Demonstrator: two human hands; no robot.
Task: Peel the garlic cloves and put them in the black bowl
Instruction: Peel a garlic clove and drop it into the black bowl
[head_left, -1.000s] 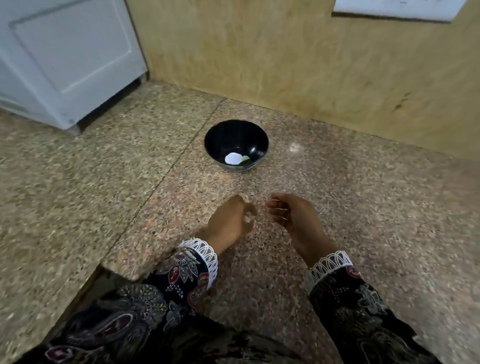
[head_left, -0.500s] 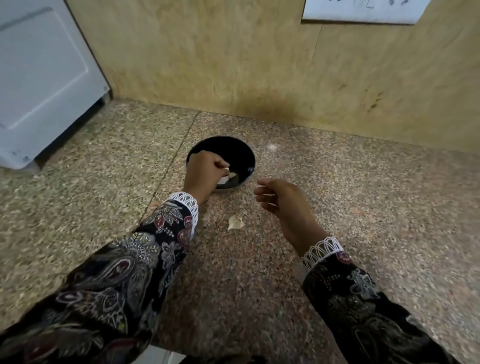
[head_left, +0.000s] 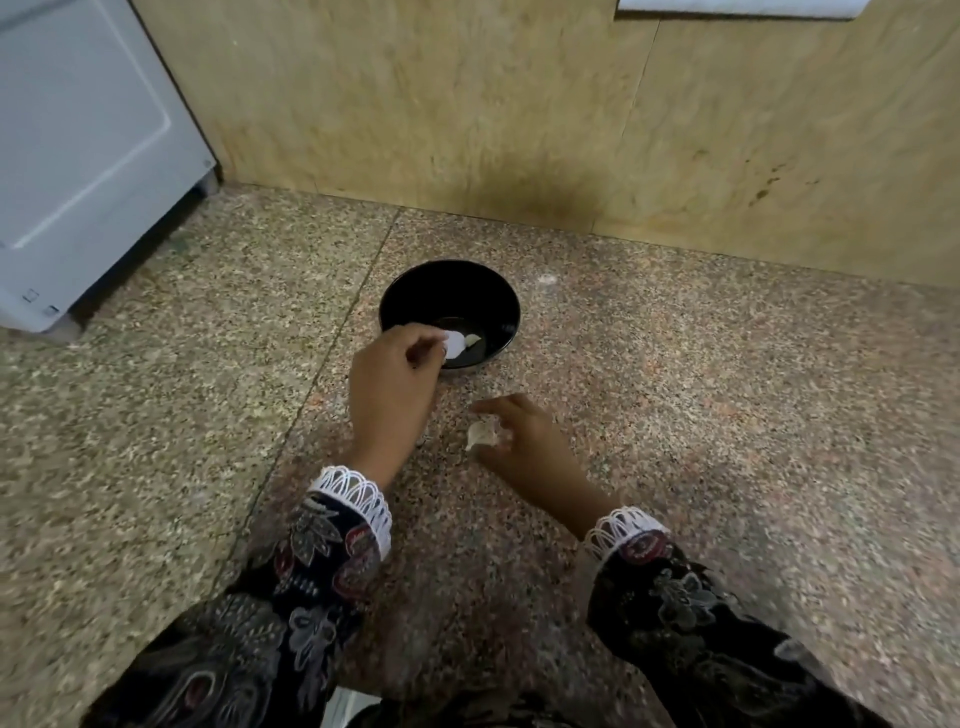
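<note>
While both patterned sleeves with white lace cuffs reach forward over a speckled granite floor, the right hand lies nearest, its fingers curled around a pale garlic piece touching the floor. Just beyond, the left hand hovers at the near rim of the black bowl, fingers loosely curled; whether they hold anything cannot be told. Inside the bowl lie a white peeled clove and a smaller pale piece. Farther back stands a tan wall, with a white appliance at far left.
</note>
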